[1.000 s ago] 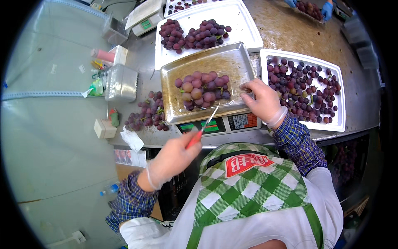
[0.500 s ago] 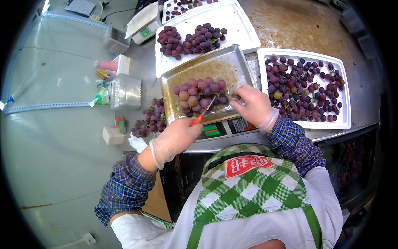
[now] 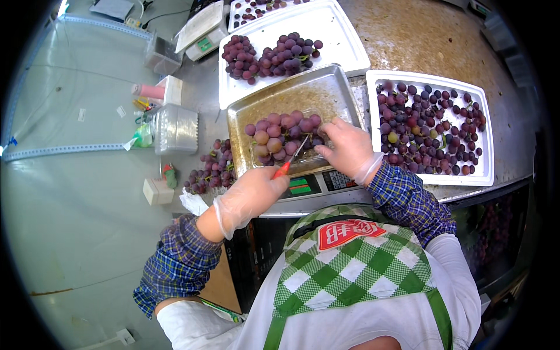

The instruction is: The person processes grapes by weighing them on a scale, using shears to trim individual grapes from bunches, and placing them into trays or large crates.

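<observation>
A bunch of reddish-purple grapes (image 3: 274, 131) lies in a clear plastic box on a worn metal tray (image 3: 245, 111), which rests on a scale (image 3: 300, 185). My left hand (image 3: 251, 195), in a thin clear glove, is closed around the red handle of small scissors (image 3: 282, 170). Their slim metal blades reach up among the grapes at the bunch's right side. My right hand (image 3: 348, 147), gloved too, has its thumb and fingers curled around the right end of the bunch, close to the blade tips. Its fingertips are partly hidden among the dark grapes.
A white foam tray (image 3: 489, 146) of loose grapes stands at the right. Behind, another white foam tray (image 3: 344, 41) carries grape bunches. More grapes (image 3: 214, 169) lie left of the metal tray, near a stack of clear boxes (image 3: 177, 128). A second scale (image 3: 201, 35) is farther back.
My right hand has moved slightly left and closed in on the end of the bunch. My left hand and the scissors have shifted a little to the right.
</observation>
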The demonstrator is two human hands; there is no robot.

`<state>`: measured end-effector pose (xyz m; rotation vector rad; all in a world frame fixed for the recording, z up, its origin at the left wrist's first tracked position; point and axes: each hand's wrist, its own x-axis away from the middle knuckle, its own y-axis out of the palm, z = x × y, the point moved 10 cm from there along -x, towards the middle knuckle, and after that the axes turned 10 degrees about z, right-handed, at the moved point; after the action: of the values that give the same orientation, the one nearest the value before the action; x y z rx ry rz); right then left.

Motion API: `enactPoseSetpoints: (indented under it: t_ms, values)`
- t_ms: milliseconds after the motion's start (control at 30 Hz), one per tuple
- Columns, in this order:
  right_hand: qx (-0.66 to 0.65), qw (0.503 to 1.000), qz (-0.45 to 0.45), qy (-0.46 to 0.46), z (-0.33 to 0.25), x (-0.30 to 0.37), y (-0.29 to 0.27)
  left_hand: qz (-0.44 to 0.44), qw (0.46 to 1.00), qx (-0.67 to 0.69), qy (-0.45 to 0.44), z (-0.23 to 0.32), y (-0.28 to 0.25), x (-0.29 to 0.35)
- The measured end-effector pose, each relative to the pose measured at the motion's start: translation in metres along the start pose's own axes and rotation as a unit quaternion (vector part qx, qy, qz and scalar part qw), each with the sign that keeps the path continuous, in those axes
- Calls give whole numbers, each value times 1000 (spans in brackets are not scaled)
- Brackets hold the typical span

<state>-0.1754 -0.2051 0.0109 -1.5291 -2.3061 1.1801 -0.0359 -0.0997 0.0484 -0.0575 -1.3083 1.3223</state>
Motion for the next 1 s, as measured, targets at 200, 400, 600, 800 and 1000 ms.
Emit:
enactPoseSetpoints:
  t_ms: [200, 400, 600, 800, 1000]
  values:
    - [14, 1000, -9, 2, 1, -1, 6, 4, 999, -33, 29, 5, -1, -6]
    - [22, 1000, -13, -4, 0, -2, 8, -9, 999, -33, 6, 7, 0, -8]
    - [25, 1000, -8, -12, 0, -2, 8, 17, 998, -58, 17, 9, 0, -11]
    - [21, 999, 17, -25, -1, -3, 8, 114, 981, -88, 133, 16, -2, -11]
    - [18, 1000, 4, -18, 1, -3, 10, 91, 986, -72, 117, 12, 1, -13]
